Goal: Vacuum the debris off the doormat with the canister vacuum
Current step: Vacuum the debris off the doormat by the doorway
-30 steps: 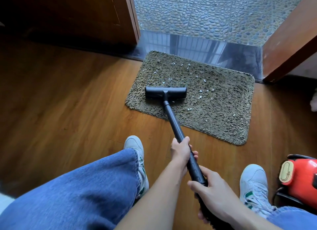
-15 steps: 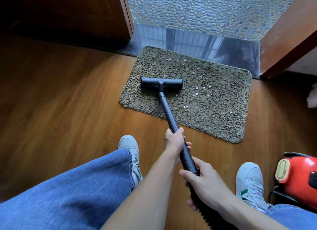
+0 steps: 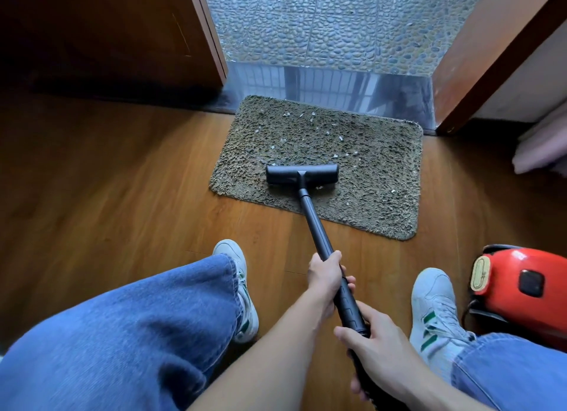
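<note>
The wand (image 3: 316, 223) is gripped by left hand (image 3: 325, 275) and right hand (image 3: 377, 349), while debris (image 3: 313, 115) is left mostly across the doormat's (image 3: 383, 177) upper half.

No text can be read anywhere. A cream oval badge (image 3: 480, 273) on the red vacuum (image 3: 521, 291), at the lower right of the frame, carries marks too small to make out.

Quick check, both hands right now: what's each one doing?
Left hand: fingers curled round the black vacuum wand, holding it.
Right hand: grips the same wand lower down, nearer the person.
</note>
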Demonstrator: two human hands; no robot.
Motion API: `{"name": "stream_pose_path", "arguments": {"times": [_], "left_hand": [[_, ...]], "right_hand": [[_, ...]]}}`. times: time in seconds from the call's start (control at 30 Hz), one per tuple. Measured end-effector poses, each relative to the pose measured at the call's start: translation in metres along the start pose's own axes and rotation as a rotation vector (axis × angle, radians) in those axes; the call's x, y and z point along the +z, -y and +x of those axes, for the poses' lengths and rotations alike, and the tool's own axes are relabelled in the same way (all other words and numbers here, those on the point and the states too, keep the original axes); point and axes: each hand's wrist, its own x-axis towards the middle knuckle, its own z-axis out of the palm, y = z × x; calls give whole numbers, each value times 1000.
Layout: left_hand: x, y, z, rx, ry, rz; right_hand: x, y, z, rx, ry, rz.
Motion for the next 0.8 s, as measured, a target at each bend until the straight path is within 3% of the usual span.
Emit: {"name": "stream_pose_path", "arguments": {"times": [0.27,0.47,0.8], "left_hand": [[-2,30,-18,-15,-14,64],[-1,10,2,18,-18,90],[15,-40,27,28,25,33]], "right_hand": [[12,-35,-10,1,-76,-182],[11,-13,6,20,2,-34],[-7,23,34,-25,-96,38]]}}
